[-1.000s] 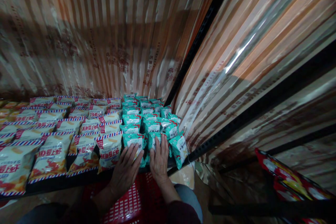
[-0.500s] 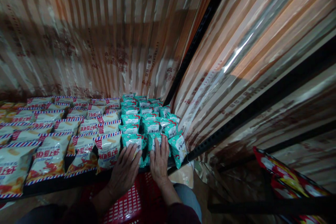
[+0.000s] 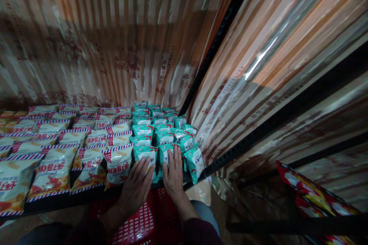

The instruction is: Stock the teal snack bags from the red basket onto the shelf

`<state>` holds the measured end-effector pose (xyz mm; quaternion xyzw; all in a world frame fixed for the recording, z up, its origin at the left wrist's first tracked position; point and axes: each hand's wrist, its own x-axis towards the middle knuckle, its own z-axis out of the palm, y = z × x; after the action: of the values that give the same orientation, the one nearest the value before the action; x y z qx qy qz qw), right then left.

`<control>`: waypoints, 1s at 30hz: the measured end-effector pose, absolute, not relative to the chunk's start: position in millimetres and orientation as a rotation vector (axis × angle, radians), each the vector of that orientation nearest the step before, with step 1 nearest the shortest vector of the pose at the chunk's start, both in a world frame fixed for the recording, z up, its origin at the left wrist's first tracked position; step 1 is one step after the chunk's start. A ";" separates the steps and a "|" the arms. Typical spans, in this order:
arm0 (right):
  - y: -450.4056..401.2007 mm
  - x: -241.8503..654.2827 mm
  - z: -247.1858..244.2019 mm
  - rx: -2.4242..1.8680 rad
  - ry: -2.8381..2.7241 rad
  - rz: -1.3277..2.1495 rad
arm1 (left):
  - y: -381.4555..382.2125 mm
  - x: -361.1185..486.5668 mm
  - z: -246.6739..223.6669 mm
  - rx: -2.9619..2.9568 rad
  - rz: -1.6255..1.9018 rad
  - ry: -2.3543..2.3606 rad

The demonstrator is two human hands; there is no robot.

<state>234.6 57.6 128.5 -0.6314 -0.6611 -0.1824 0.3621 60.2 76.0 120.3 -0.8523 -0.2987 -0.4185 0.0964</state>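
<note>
Rows of small teal and white snack bags [image 3: 143, 130] stand at the right end of a dark shelf. My left hand [image 3: 138, 178] lies with extended fingers against the front bag of the left teal row. Beside it, my right hand [image 3: 174, 172] rests its outstretched fingers on the front bag of the middle row. Neither hand is wrapped round a bag. Another teal bag [image 3: 194, 163] leans at the shelf's right corner, just right of my right hand. Larger white bags with striped edges [image 3: 118, 164] stand in rows left of my left hand.
A red perforated basket [image 3: 138, 224] is below the shelf, between my forearms. Black metal posts [image 3: 211, 51] frame the corner, with striped plastic sheeting [image 3: 115, 38] behind. Red snack packs [image 3: 313, 191] hang at the lower right.
My right hand has shifted very slightly on the middle front bag, and more of that bag's left side shows. My left hand stays nearly in place.
</note>
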 end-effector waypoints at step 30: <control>52.5 232.3 123.2 -1.681 -1.715 -0.558 | 77.2 59.3 111.8 -2.544 -1.258 -0.871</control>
<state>232.3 52.5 123.2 -0.6431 -0.6564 -0.2135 0.3317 59.3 77.2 111.8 -0.8538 -0.2922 -0.4222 0.0863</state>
